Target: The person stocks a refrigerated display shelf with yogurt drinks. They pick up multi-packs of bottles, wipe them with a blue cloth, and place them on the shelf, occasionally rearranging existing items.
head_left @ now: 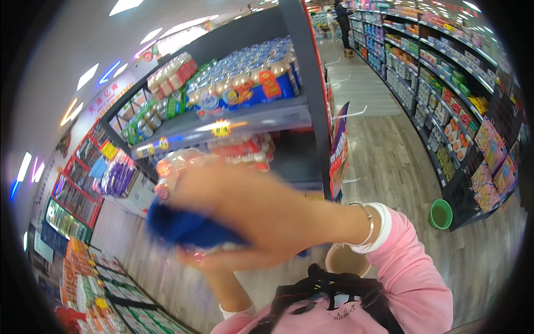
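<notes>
My right hand, blurred by motion, reaches across in front of me and is closed on a dark blue cloth. The cloth presses against a shrink-wrapped pack of small bottles with reddish caps, which shows above and below it. Underneath, my left hand comes up to the pack and holds it from below; most of its fingers are hidden behind the right hand and the cloth. Just beyond, a dark shelf carries packs of small bottles in blue wrap. More red-toned packs lie on its lower level.
A stocked rack runs along the right aisle, with a green basket at its foot. Metal hooks stick out from the shelf's end. A round beige container stands near me. Boxed goods fill the lower left.
</notes>
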`<state>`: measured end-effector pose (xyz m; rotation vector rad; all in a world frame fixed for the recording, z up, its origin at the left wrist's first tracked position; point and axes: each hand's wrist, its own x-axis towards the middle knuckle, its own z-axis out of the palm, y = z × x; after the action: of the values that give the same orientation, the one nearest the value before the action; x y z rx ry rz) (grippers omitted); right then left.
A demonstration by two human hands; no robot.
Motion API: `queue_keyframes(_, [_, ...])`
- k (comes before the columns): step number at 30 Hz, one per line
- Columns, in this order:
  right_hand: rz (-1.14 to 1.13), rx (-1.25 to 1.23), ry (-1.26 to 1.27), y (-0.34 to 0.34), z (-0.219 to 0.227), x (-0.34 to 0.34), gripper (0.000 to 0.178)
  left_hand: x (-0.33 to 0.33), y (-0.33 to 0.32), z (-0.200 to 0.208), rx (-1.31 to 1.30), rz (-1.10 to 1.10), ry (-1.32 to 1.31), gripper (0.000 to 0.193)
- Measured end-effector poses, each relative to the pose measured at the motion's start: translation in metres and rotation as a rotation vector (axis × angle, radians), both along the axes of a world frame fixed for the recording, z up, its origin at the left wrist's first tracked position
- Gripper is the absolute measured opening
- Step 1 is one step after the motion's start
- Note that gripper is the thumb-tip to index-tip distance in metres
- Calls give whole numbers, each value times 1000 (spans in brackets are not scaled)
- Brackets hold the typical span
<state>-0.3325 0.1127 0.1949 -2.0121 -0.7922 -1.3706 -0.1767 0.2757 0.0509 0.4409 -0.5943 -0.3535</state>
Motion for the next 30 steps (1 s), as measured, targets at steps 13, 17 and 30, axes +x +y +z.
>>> queue_keyframes(13, [-610,-175,136,4,-29,25,33,-27,6,-108,411,896,-720,54])
queue_keyframes(17, [-623,-248,209,-3,-73,-27,54,-34,-17,-76,325,138,-237,61])
queue_keyframes(30, [-800,1273,625,33,-268,-165,38,54,-117,-86,675,-82,-34,51])
